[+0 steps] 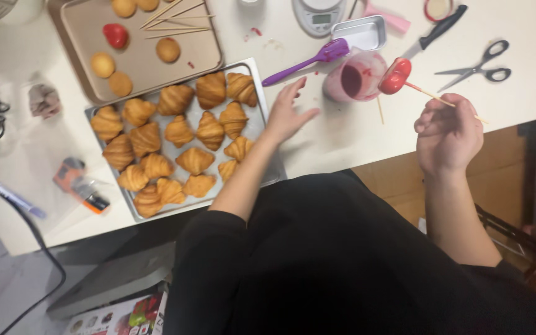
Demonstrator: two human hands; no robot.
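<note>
My right hand (448, 131) grips a thin wooden skewer (432, 95) with a glossy red-coated piece (395, 75) on its tip, held just beside a clear cup of red glaze (356, 77). My left hand (286, 113) rests open on the white table between the cup and a silver tray (262, 133) filled with several small golden croissants (195, 160). A purple spatula (308, 60) lies just beyond my left fingertips.
A tan baking tray (206, 46) at the back holds round pastries, one red-coated piece (115, 35) and loose skewers (178, 22). A scale (319, 15), a small metal tin (360, 32), a knife (435, 31) and scissors (479, 67) lie along the far side. A pen (17, 198) and orange tool (80, 185) sit left.
</note>
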